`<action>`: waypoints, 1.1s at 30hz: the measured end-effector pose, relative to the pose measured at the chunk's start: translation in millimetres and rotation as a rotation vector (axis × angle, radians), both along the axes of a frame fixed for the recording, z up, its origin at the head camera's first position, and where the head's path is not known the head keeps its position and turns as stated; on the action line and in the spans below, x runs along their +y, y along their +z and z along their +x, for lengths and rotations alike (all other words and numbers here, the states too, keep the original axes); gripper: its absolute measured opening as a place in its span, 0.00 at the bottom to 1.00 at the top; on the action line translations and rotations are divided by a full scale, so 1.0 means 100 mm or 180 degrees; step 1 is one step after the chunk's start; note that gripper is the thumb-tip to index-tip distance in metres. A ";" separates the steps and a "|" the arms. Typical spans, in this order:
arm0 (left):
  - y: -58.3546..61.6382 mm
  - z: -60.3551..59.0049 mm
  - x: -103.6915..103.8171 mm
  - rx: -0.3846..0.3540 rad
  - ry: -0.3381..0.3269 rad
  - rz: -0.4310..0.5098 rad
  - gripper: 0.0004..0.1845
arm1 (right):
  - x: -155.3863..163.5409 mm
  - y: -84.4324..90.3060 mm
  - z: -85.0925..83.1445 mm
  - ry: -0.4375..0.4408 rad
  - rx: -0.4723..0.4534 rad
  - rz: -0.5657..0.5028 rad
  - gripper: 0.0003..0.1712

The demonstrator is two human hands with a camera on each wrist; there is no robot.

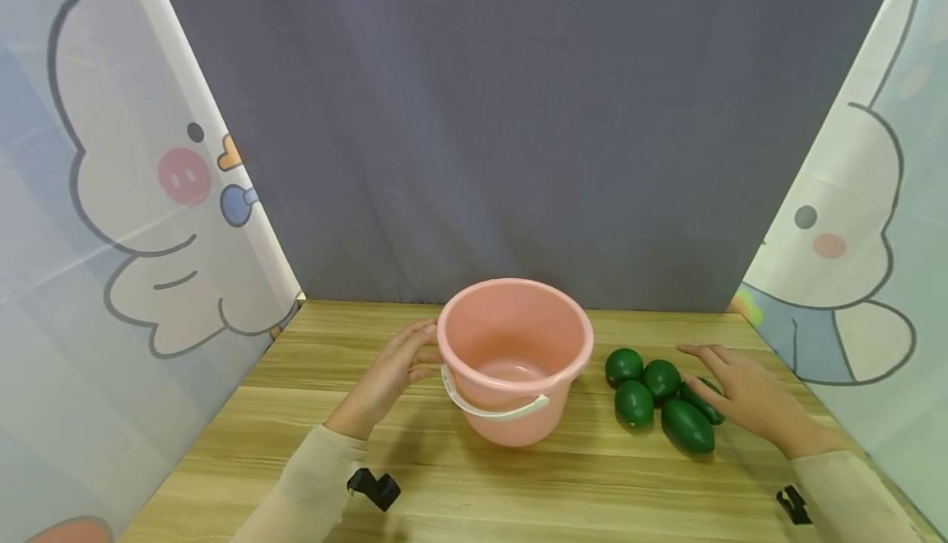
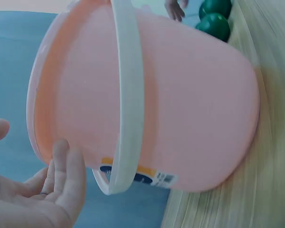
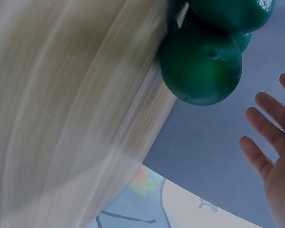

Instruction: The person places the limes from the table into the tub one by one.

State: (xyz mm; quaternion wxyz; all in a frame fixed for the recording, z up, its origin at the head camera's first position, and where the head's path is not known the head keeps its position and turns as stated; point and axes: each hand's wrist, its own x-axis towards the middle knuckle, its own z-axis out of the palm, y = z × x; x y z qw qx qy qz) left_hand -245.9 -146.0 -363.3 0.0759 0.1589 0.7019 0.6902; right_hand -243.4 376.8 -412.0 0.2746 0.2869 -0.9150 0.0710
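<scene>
A pink plastic bucket (image 1: 514,354) with a white handle (image 1: 494,410) stands upright in the middle of the wooden table (image 1: 518,485). My left hand (image 1: 420,354) rests with straight fingers against the bucket's left rim; the left wrist view shows the fingers (image 2: 66,175) just beside the bucket (image 2: 180,95). Several dark green oval fruits (image 1: 635,403) lie in a cluster right of the bucket. My right hand (image 1: 699,368) hovers open over the rightmost fruit (image 1: 704,405), partly covering it. In the right wrist view the fingers (image 3: 263,152) are spread apart from a green fruit (image 3: 202,64).
A grey cloth backdrop (image 1: 518,115) closes the far side of the table. Cartoon-printed curtains (image 1: 111,197) hang along the left and right edges. Black wrist mounts (image 1: 374,487) sit on both sleeves near the front edge.
</scene>
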 end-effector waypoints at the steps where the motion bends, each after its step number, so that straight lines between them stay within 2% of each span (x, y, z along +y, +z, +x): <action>1: 0.00 0.00 0.01 -0.0052 -0.0051 0.0117 0.30 | -0.01 0.00 0.00 0.0001 -0.0014 -0.0005 0.30; 5: 0.00 0.00 0.04 -0.0285 -0.0105 0.0479 0.30 | -0.05 0.00 0.00 -0.0008 -0.0045 -0.0023 0.30; 10: 0.01 0.00 0.07 -0.0510 -0.0053 0.0725 0.32 | -0.11 -0.01 0.01 0.0025 -0.0001 -0.0001 0.30; 14: 0.00 0.00 0.08 -0.0596 -0.0099 0.0880 0.31 | -0.14 -0.01 0.01 0.0058 0.0015 -0.0003 0.30; 18: -0.01 -0.01 0.10 -0.0658 -0.0133 0.0975 0.31 | -0.17 0.00 0.01 0.0086 0.0025 0.0004 0.31; 26: -0.04 -0.01 0.16 -0.0853 -0.0024 0.1102 0.32 | -0.24 -0.01 0.00 0.0139 0.0068 0.0051 0.31; 33: -0.05 -0.01 0.19 -0.0916 0.0047 0.1308 0.28 | -0.28 -0.01 -0.02 0.0220 0.0113 0.0062 0.30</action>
